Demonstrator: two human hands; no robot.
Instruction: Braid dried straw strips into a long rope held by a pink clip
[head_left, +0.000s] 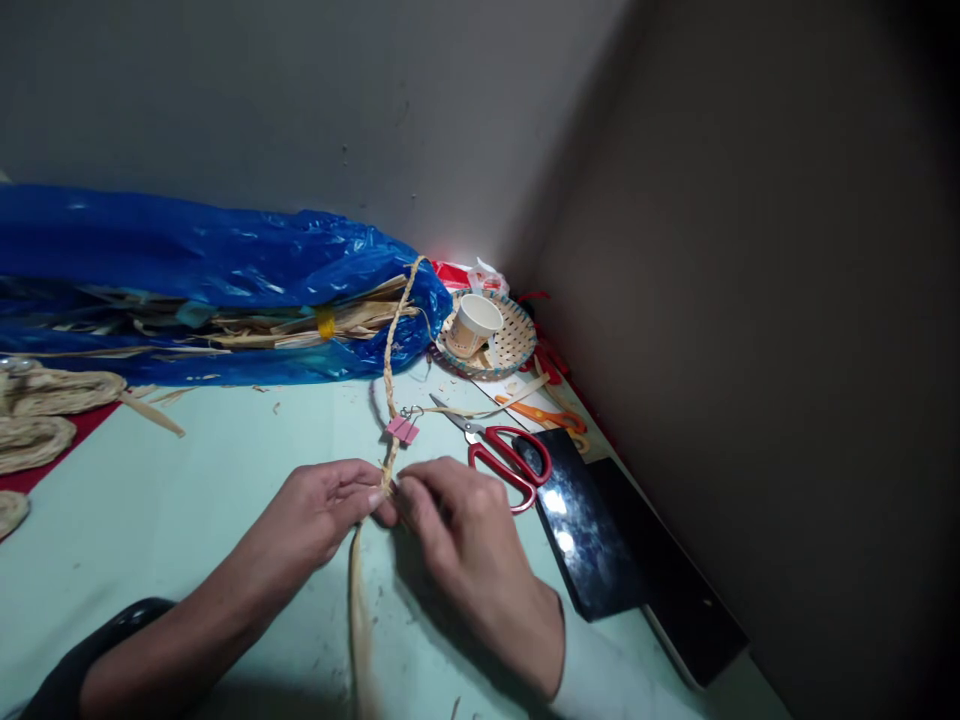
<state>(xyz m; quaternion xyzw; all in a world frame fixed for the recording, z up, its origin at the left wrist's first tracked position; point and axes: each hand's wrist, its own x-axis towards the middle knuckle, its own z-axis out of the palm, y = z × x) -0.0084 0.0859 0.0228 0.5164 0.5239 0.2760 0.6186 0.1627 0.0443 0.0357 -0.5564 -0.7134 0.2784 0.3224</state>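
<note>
A braided straw cord (389, 350) runs down from the blue bag toward me, with a pink binder clip (403, 430) fastened on it. Just below the clip, my left hand (330, 510) pinches the lower end of the braid between thumb and fingers. Close on the right side, my right hand (465, 530) has its fingers curled together at the braid's end; what they grip there is hidden. A loose flat straw strand (358, 610) hangs from the braid toward the table's near side.
Red-handled scissors (499, 455) lie right of the braid, beside two dark tablet-like devices (585, 540). Behind are orange scissors (540, 412) and a woven basket (517, 340) holding a paper cup (474, 325). A blue plastic bag (187, 240) of straw lies along the wall; coiled braids (60, 390) sit left.
</note>
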